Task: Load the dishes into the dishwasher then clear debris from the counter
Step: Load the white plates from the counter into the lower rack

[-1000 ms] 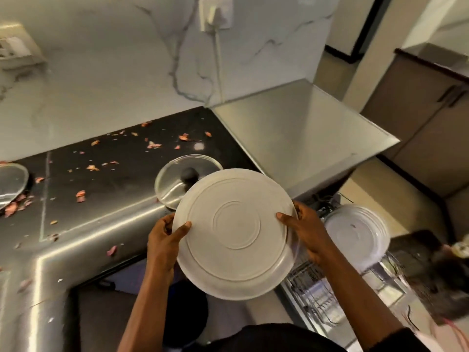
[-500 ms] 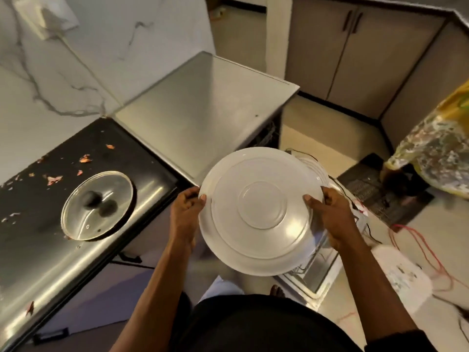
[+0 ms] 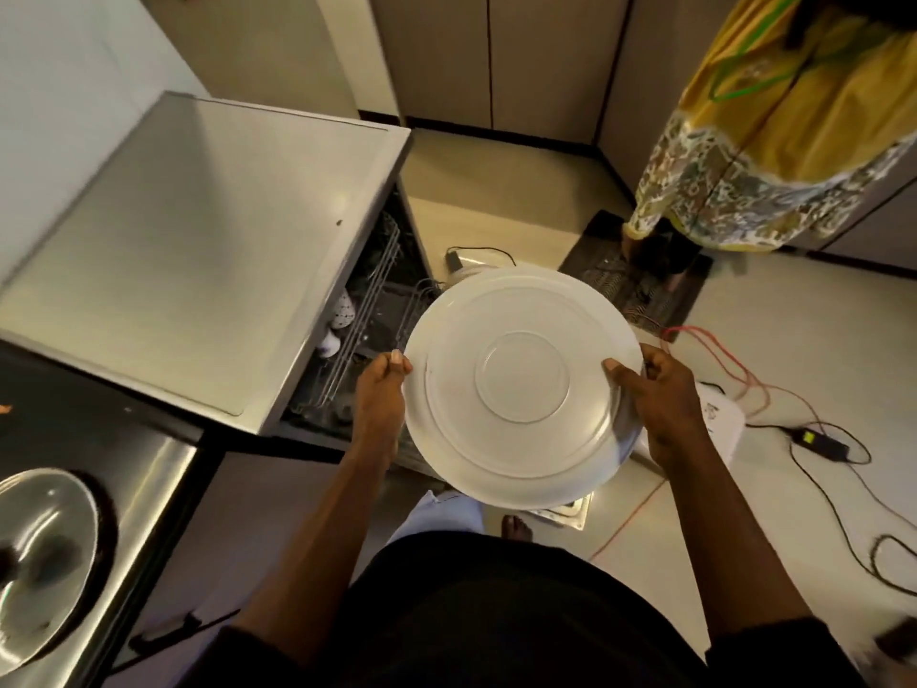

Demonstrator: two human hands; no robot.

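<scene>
**Loading stage, head view.** The dishwasher [image 3: 198, 230] is standing open to the person's left and front, its steel top filling the upper left and its wire racks [image 3: 372, 310] showing at the opening. The table [image 3: 163, 469] is running along the lower left, beside the machine. The white plate [image 3: 521, 384], the item now in transit, is being held roughly level in the air, over the floor and just right of the racks; it is touching neither rack nor table. A glass lid [image 3: 44, 553] is lying on the table at the lower left, waiting to be loaded. The left hand [image 3: 379, 394] is gripping the plate's left rim, thumb on top and fingers curled beneath. The right hand [image 3: 665, 399] is gripping the right rim in the same way, thumb lying on the upper face. Pale cups [image 3: 342, 310] are already sitting in the upper rack, and a pale curved edge [image 3: 461, 275] past the plate's far rim is probably another racked dish, though it is too hidden to confirm. One orange fleck [image 3: 4, 408] is lying on the table at the frame's left edge.

Judged progress: loading is partly done. This plate needs slotting into a rack, the lid is left to follow, and the clearing of debris from the table is not yet begun.
</scene>
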